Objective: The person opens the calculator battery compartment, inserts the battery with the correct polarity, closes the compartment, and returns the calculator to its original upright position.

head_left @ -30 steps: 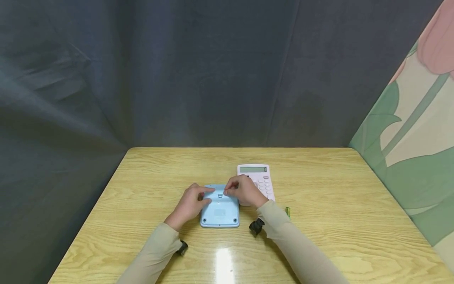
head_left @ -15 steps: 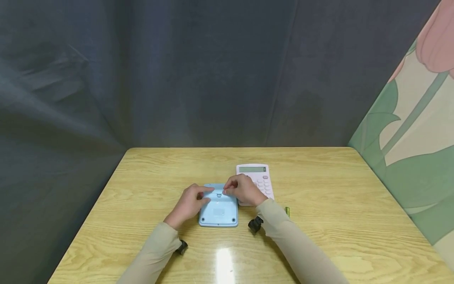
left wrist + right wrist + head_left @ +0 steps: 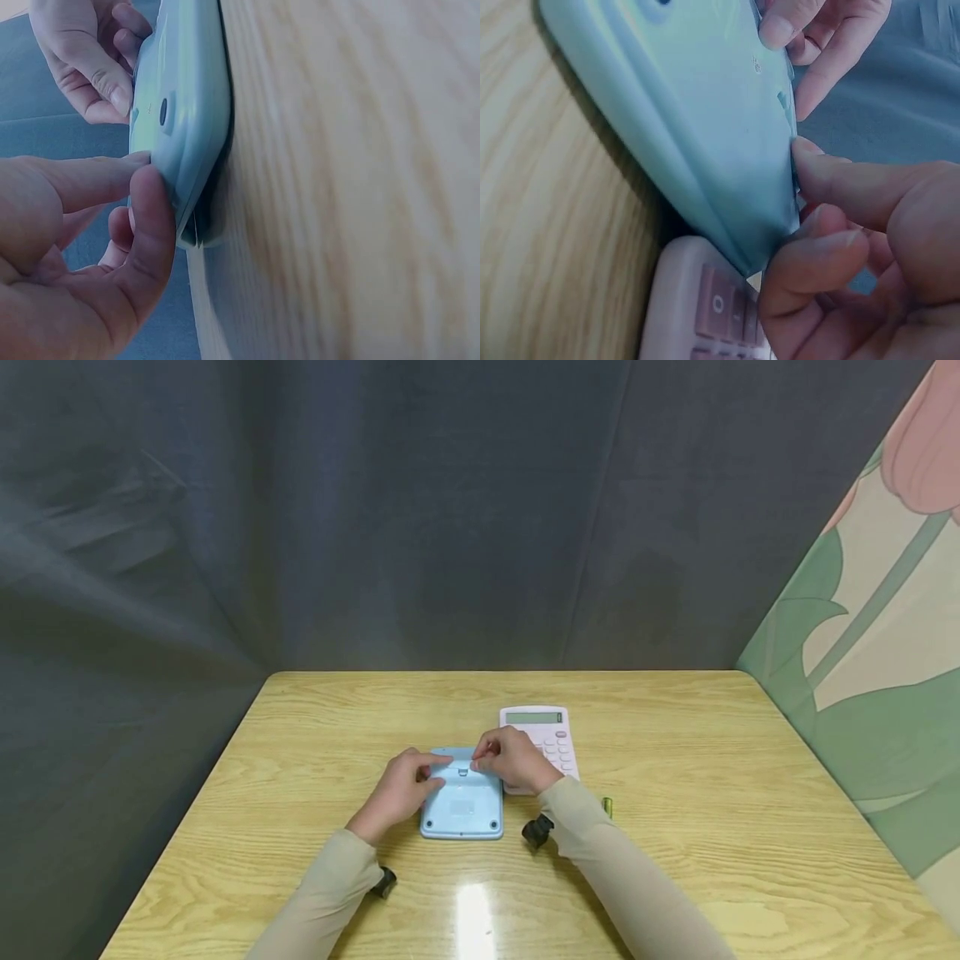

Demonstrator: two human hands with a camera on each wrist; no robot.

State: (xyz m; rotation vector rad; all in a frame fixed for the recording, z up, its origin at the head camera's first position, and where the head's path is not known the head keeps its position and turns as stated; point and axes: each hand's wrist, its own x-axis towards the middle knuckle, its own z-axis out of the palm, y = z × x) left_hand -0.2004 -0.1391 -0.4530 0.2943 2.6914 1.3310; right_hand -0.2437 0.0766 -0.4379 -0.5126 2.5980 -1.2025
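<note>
The blue calculator [image 3: 462, 807] is lying back-up on the table [image 3: 735, 827], its latch [image 3: 462, 772] sitting between both hands, appearing nearer the right hand [image 3: 516, 762]. The left hand [image 3: 400, 789] is touching its left side, digits apart; right-hand pinch: cannot tell.

calculators [image 3: 462, 810] [image 3: 553, 745]: 2 | hands [image 3: 401, 787] [image 3: 517, 762]: 2 | sleeves [image 3: 318, 893] [image 3: 630, 877]: 2 | wrist cameras [image 3: 386, 882] [image 3: 537, 832]: 2 | green cylinder [image 3: 607, 807]: 1 | table [image 3: 750, 810]: 1

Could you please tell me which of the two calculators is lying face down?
The blue calculator: its back faces up, whereas the pink calculator beside it shows its display and keys.
</note>
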